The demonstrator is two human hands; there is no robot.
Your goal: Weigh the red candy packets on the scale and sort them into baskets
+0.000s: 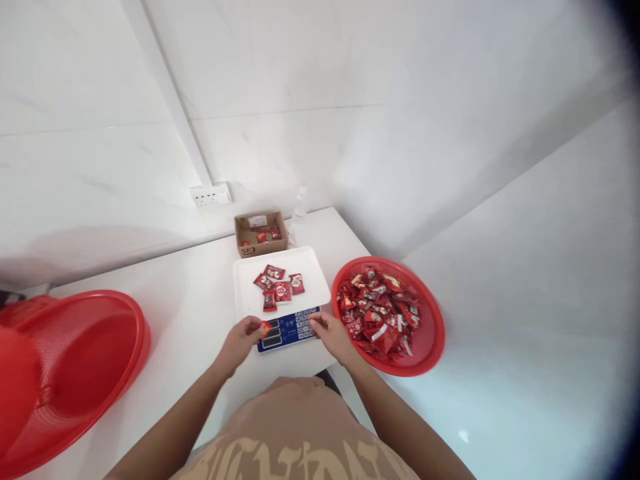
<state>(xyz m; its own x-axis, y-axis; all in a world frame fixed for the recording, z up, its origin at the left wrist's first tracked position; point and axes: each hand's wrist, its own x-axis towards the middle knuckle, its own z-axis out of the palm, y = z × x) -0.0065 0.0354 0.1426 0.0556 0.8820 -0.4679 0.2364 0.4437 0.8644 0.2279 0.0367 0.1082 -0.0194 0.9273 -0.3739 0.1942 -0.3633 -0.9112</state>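
Note:
My left hand [244, 337] pinches a small red and orange packet [265, 329] over the left part of the scale's blue panel [286, 333]. Over the keypad side of that panel is my right hand [327, 331], its fingers drawn together; whatever they hold, if anything, is too small to make out. Several red packets [283, 291] lie on the scale's white tray [313, 267]. To the right of the scale, a round red basket [436, 320] holds a heap of small, mostly red packets [375, 313].
Behind the scale stands an open cardboard box [264, 249] with some red packets inside. A clear bottle [300, 203] is near the wall, right of the box. Large red baskets [143, 333] sit at the left on the white table [185, 287]. A wall socket [211, 195] is behind.

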